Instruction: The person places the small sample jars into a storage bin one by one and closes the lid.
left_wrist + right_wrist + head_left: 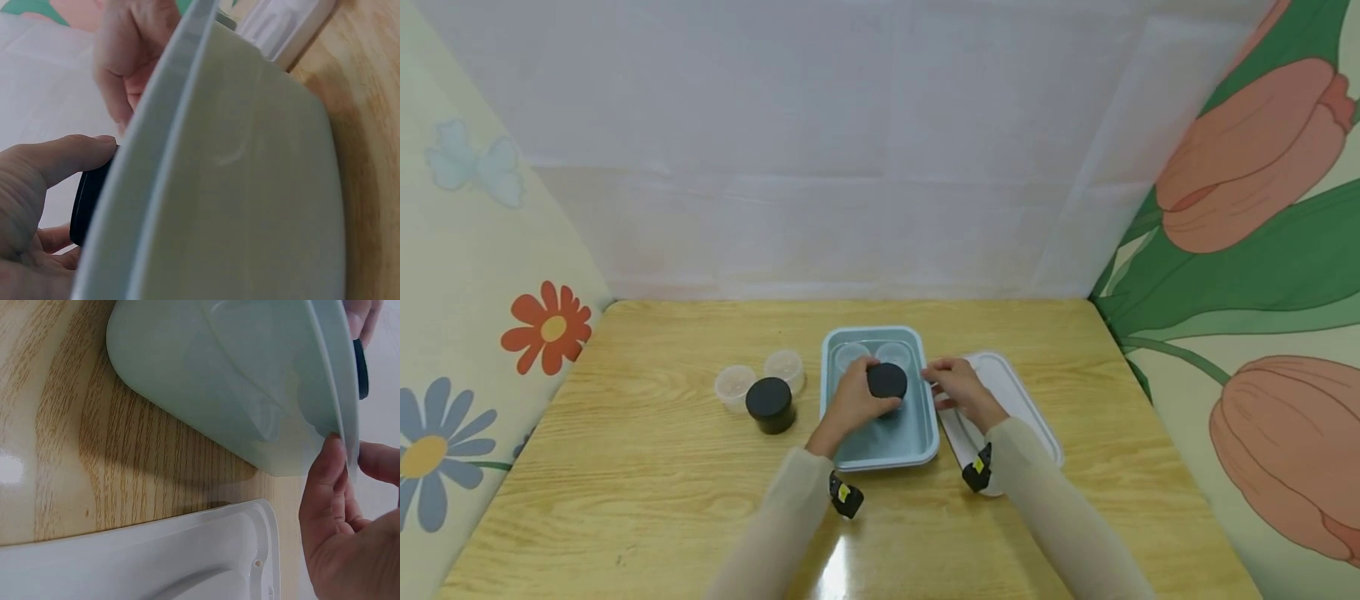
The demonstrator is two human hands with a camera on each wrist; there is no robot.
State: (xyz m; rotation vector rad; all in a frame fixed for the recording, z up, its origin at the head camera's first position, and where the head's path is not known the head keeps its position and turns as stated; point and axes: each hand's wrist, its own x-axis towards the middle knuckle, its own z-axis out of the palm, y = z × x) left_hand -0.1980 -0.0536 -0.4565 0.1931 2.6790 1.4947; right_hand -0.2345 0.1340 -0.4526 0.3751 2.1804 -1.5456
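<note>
In the head view, my left hand [853, 402] grips a round black-lidded jar [887, 381] between thumb and fingers, inside the light blue plastic bin [880, 460]. Two clear round cups [851, 356] sit at the bin's far end, partly behind that jar. My right hand [958, 387] pinches the bin's right rim; in the right wrist view the thumb of this hand [344, 531] lies on one side of the rim and a finger on the other. The left wrist view has the bin wall [250, 181] hiding much of the jar [90, 203].
A second black jar [771, 404] stands on the table left of the bin, beside two clear round cups [734, 385] [785, 367]. To the right lies a white plastic lid [1022, 408], partly under my right forearm. A white sheet [850, 167] hangs behind the wooden table [647, 433].
</note>
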